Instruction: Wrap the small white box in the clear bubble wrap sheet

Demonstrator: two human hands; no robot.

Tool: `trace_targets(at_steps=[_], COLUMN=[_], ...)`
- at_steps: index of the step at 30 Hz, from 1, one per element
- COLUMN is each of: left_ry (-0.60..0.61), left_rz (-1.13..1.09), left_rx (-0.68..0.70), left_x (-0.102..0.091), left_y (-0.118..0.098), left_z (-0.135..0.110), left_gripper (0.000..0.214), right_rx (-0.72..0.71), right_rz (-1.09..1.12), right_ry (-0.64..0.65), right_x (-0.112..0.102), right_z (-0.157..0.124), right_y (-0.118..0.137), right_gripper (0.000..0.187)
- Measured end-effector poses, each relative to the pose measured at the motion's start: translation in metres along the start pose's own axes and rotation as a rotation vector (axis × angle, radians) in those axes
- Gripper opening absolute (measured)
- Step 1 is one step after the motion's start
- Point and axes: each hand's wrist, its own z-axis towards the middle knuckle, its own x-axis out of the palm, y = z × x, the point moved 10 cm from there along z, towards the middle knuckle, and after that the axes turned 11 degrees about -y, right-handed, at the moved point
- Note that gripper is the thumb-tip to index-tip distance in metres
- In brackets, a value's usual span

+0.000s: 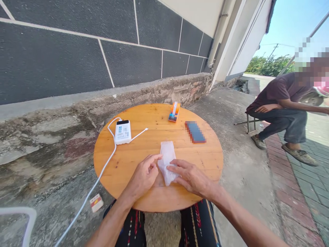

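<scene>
through the head camera i have a dark wall (64, 65) with pale seams running along the left. off to the right, well apart from my table, a seated person (281, 89) leans forward on a low stool (248, 122). the round wooden table (144, 118) stands before me, over patterned trousers (199, 223). my right hand (191, 175) has its fingers slightly spread, tips laid on the right side of the packet. my left hand (144, 175) points its forefinger to the packet's upper left edge, other fingers curled in; i cannot tell whether it pinches anything. the whitish, cloudy packet (166, 152) lies on the table between both hands, near the middle. beyond the right hand i get a flat dark slab (195, 131), blurred; far left, a white box (123, 132) with a white cable (87, 195); at the far edge, an orange tape dispenser (174, 111). a small carton (96, 203) sits on the ground, lower left.
</scene>
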Motion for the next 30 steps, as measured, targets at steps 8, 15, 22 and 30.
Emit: trace_targets(at_steps=[8,15,22,30], left_ry=[0.002,0.003,0.025,0.078], left_rz=[0.001,0.233,0.143,0.120], left_rx=[0.195,0.164,0.165,0.188], left_x=[0.011,0.010,0.017,0.027], left_y=[-0.004,0.003,-0.003,-0.007], left_z=[0.014,0.012,0.015,0.013], left_gripper=[0.043,0.039,0.040,0.038], right_rx=[0.008,0.018,0.014,0.017], right_rz=[-0.004,0.000,0.031,0.100], right_ry=[0.017,0.026,0.021,0.025], right_x=[-0.001,-0.002,0.000,-0.003], right_z=[0.004,0.005,0.004,0.008], right_y=[0.002,0.001,-0.001,0.000], right_gripper=[0.038,0.039,0.040,0.039])
